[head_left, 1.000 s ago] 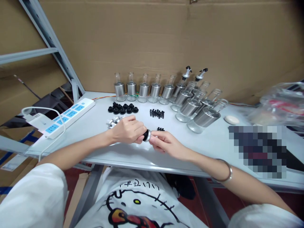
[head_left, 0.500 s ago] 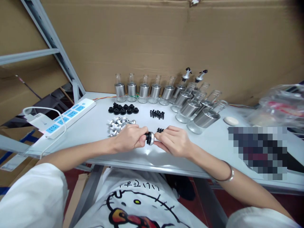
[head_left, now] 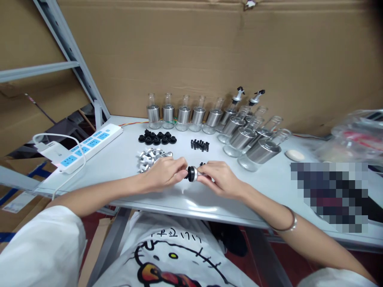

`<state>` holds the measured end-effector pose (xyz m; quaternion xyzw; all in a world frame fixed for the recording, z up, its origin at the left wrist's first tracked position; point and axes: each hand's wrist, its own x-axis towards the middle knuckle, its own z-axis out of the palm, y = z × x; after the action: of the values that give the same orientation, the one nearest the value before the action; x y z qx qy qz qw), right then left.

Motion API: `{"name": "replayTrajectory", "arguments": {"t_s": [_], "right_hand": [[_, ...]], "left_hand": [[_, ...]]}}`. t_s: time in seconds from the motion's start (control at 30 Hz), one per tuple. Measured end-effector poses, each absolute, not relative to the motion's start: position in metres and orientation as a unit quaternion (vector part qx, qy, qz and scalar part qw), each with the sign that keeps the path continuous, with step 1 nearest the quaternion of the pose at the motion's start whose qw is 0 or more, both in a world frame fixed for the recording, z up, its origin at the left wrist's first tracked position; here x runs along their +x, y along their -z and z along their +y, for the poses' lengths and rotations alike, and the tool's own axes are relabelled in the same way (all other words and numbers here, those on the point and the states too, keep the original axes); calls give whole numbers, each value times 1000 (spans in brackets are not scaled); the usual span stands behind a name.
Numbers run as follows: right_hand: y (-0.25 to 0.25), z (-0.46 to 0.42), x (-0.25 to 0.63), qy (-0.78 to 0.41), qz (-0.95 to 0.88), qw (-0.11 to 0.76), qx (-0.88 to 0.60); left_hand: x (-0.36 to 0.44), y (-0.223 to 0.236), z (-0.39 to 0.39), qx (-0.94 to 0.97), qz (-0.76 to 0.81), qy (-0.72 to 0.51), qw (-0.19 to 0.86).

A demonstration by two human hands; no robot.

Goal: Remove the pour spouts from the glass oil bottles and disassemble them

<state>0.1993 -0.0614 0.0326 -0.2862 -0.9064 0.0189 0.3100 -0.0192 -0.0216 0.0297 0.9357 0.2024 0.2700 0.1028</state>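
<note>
Between my two hands, above the front of the table, is a pourer spout with a silver collar and a black stopper. My left hand pinches its black stopper end. Closed round the thin silver spout end is my right hand, its fingers covering most of it. Silver pourer spouts lie in a pile just behind my left hand. Black stoppers are grouped farther back. Small black caps lie behind my right hand, and a few more are partly hidden by it.
Glass bottles with steel sleeves stand along the back and right; two carry pourers. A white power strip with a plugged-in charger lies at left. A white oval object and plastic bags are at right.
The whole view has shifted slightly. My left thumb and fingers have changed position on the stopper, and my right fingers have opened a little around the spout end. The pourer stays between both hands.
</note>
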Motion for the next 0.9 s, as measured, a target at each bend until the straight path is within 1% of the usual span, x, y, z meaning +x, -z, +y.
{"name": "replayTrajectory", "arguments": {"t_s": [0.07,0.17,0.23,0.27,0.33,0.6,0.73,0.9], "right_hand": [[-33,-64,197,-171,-886,294,-315],[-34,-68,195,-368,-824,263,-341],[-35,-69,194,-433,-791,258,-347],[-35,-69,194,-437,-787,260,-349],[-36,-70,194,-394,-804,272,-352],[-30,-72,191,-74,-892,335,-294],[-29,-72,189,19,-892,366,-264],[-33,-72,188,105,-892,375,-231]], "left_hand": [[-21,-27,-18,945,154,-289,15],[-21,-24,-17,945,91,-309,-64],[-21,-25,-18,939,72,-319,-105],[-21,-26,-18,936,68,-322,-123],[-21,-28,-18,933,60,-323,-145],[-23,-29,-12,934,39,-322,-152],[-20,-29,-16,931,62,-333,-140],[-16,-33,-20,916,55,-380,-119]]}}
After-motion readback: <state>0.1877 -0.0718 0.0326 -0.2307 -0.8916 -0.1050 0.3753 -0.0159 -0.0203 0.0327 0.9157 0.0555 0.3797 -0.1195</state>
